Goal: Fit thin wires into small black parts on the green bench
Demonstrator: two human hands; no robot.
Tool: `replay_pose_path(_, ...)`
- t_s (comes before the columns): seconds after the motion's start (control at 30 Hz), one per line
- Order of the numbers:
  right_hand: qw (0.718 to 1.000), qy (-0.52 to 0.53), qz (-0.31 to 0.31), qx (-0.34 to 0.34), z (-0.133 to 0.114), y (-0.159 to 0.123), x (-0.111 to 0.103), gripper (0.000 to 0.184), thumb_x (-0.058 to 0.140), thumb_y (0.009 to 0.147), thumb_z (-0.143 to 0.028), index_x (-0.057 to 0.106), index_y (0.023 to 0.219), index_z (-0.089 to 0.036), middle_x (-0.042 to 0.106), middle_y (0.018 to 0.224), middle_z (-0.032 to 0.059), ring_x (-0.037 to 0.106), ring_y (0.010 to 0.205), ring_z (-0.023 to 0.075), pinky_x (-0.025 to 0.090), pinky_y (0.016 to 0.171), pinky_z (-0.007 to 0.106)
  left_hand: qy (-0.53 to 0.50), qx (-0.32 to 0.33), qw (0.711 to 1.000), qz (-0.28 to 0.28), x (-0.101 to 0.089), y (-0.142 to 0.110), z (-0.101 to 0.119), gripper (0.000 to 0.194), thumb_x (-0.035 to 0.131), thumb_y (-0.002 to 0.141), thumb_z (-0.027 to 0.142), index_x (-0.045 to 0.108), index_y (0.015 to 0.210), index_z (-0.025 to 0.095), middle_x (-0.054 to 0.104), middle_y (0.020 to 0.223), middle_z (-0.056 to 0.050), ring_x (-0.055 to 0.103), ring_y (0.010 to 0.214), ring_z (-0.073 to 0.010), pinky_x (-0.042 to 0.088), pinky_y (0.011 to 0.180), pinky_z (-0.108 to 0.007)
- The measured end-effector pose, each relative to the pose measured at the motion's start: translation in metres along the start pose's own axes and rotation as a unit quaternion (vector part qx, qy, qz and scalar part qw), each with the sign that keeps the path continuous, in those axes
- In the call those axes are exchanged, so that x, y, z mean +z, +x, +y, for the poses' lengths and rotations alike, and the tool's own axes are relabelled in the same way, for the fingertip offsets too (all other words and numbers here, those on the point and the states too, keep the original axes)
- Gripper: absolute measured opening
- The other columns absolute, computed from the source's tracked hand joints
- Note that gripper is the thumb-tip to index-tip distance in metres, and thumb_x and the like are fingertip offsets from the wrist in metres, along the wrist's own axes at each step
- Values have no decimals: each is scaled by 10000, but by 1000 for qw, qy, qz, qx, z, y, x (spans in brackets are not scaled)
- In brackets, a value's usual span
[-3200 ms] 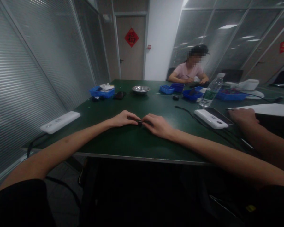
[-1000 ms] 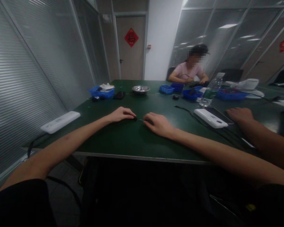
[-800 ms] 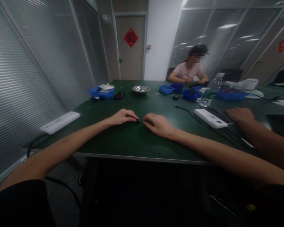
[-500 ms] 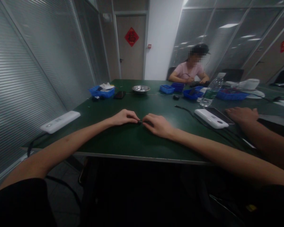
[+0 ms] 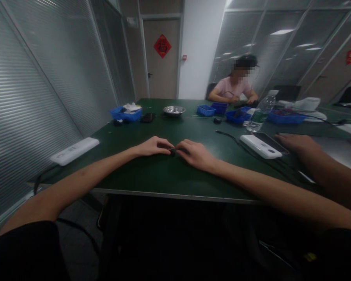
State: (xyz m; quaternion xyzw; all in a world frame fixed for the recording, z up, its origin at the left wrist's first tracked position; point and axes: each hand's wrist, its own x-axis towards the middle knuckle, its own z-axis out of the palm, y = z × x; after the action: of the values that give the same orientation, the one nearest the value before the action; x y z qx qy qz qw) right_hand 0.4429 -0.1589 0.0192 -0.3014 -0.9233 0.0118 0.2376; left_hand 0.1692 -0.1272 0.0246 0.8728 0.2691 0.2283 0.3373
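My left hand (image 5: 155,146) and my right hand (image 5: 195,153) meet just above the dark green table (image 5: 152,175), fingertips almost touching. Between them is a small dark piece (image 5: 172,151), too small and blurred to name. Thumb and fingers of the left hand pinch at its left side. The right hand's fingers are curled closed at its right side, and what they hold is largely hidden under them. Both forearms reach in over the table's front edge.
White power banks (image 5: 74,151) lie left and right. Behind stand a metal bowl (image 5: 174,111), blue baskets (image 5: 125,112), a black phone (image 5: 148,117) and a plastic bottle (image 5: 261,113). A neighbour's hand (image 5: 298,143) rests at right by a laptop (image 5: 339,149). Another person (image 5: 235,88) sits opposite.
My left fingertips have shifted slightly right, closer to my right hand. At right, the neighbour's hand has moved and a grey laptop surface now shows more beside it.
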Motion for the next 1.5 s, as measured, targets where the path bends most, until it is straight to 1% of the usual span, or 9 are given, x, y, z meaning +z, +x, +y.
replay_pose_path(0.23,999,-16,-27,21,-2,1,-1,199,546,1041,-340,648,1169,-227,685,1103,68,650,934,201,452,787,298,104,47,993,-4,0,1,0,298,673,969,407,782,1207,264,666,1273,-93,597,1189,-242,452,1008,-365)
replay_pose_path(0.53,993,-53,-30,98,-3,1,-3,212,535,1036,-381,665,1116,-234,704,1064,61,645,882,200,423,750,298,133,28,991,18,-6,0,-11,323,606,1002,438,774,1201,248,685,1244,-91,601,1164,-238,439,1039,-382)
replay_pose_path(0.67,991,-57,-29,120,1,1,-1,222,527,1037,-390,663,1118,-234,705,1082,65,640,868,197,409,723,291,128,-4,991,33,-24,-5,-29,351,635,971,471,776,1192,238,702,1247,-90,618,1170,-241,454,1035,-380)
replay_pose_path(0.77,991,-56,-29,115,3,1,-1,220,525,1036,-389,657,1116,-233,702,1073,62,630,847,192,398,704,287,130,-81,986,72,-52,-14,-51,384,645,947,472,763,1233,244,714,1280,-77,643,1165,-243,475,1023,-373)
replay_pose_path(0.9,992,-60,-30,111,3,0,-1,214,527,1034,-387,651,1101,-227,699,1056,60,617,819,185,386,692,286,190,-215,939,188,-99,-45,-87,393,675,906,435,777,1220,222,744,1264,-73,672,1154,-261,476,1037,-372)
replay_pose_path(1.03,992,-55,-32,112,3,0,-2,220,523,1036,-392,651,1108,-228,698,1073,62,622,837,187,396,703,287,294,-327,839,320,-137,-88,-110,356,678,902,367,804,1183,188,778,1173,-114,699,1098,-293,476,1032,-379)
replay_pose_path(1.13,992,-50,-32,111,3,0,-2,220,524,1038,-394,651,1106,-228,698,1077,60,626,847,186,405,711,287,324,-380,789,359,-152,-110,-119,331,697,887,337,819,1151,179,789,1121,-127,702,1100,-317,475,1043,-388)
replay_pose_path(1.23,992,-51,-35,114,3,1,-2,215,527,1036,-388,652,1111,-229,698,1078,57,629,846,183,408,713,288,315,-402,779,363,-157,-118,-123,341,722,873,338,818,1157,176,793,1102,-128,718,1046,-321,499,1012,-395)
replay_pose_path(1.5,992,-56,-31,108,2,1,-2,213,527,1036,-378,653,1112,-223,703,1077,66,634,861,192,417,726,295,269,-401,794,368,-155,-113,-112,286,786,815,351,834,1066,224,807,1006,-70,718,981,-299,529,950,-398)
